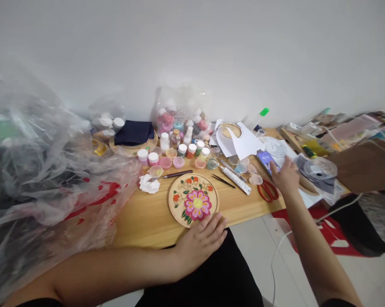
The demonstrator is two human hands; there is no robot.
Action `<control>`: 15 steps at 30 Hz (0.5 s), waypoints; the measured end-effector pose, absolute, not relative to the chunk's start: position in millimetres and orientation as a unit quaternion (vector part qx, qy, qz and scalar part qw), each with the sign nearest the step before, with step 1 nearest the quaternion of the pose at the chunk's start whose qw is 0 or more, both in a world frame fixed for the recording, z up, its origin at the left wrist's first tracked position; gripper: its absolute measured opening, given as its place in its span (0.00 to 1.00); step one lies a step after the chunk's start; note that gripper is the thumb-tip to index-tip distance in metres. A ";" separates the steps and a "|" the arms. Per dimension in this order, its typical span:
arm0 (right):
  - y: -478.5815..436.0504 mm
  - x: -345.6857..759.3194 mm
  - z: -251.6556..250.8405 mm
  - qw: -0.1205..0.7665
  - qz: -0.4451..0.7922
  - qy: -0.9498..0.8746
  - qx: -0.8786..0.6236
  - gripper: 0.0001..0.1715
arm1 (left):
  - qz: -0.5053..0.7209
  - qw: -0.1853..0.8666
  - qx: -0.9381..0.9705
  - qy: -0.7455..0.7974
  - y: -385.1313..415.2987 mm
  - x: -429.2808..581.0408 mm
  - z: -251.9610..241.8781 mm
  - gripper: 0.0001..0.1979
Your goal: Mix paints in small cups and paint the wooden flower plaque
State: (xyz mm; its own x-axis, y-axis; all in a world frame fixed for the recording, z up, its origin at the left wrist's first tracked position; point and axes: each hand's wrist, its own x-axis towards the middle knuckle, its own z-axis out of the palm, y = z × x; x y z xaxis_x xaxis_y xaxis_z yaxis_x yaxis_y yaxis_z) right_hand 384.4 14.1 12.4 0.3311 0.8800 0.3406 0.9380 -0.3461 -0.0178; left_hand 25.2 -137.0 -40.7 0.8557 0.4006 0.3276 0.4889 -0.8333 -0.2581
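A round wooden plaque point(176, 213) lies at the table's front edge, bearing a pink flower with a yellow centre, orange blossoms and green leaves. Across its lower right rim rests my left hand point(207, 236), flat with fingers stretched. My right hand point(287, 177) reaches over the right side of the table, its thumb apart from the fingers and nothing visibly held. Just beyond the thumb is a flat blue-purple rectangle point(265, 159); whether phone or packet, I cannot tell. Red-handled scissors point(269, 191) lie beside that hand. Tweezers point(223, 181) and a white tube point(235, 179) sit right of the plaque.
Behind the plaque stand several white-lidded jars point(191, 150) and small cups point(179, 162). A brown-handled tool point(176, 174) and crumpled tissue point(149, 184) lie to its left. Clear plastic sheeting point(51, 179) covers the left side. A spool point(319, 168) and cardboard point(365, 164) crowd the right.
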 end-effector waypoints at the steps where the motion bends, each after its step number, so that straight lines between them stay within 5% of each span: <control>1: 12.8 381.5 9.9 0.120 -0.120 -0.560 -0.811 0.42 | -0.126 0.169 -0.949 -0.234 -137.2 25.4 -40.9 0.20; 15: 8.3 398.6 18.8 0.461 0.073 -0.505 -0.726 0.26 | -0.176 0.145 -0.945 -0.233 -134.7 25.0 -38.2 0.19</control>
State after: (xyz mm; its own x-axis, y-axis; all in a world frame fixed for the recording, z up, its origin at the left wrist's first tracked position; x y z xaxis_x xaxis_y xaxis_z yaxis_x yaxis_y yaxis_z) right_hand 398.6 8.3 18.8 0.4786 0.8012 0.3592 0.6662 -0.0649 -0.7429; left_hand 25.0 -134.7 -38.2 0.8292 0.3903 0.4000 0.4922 -0.8490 -0.1919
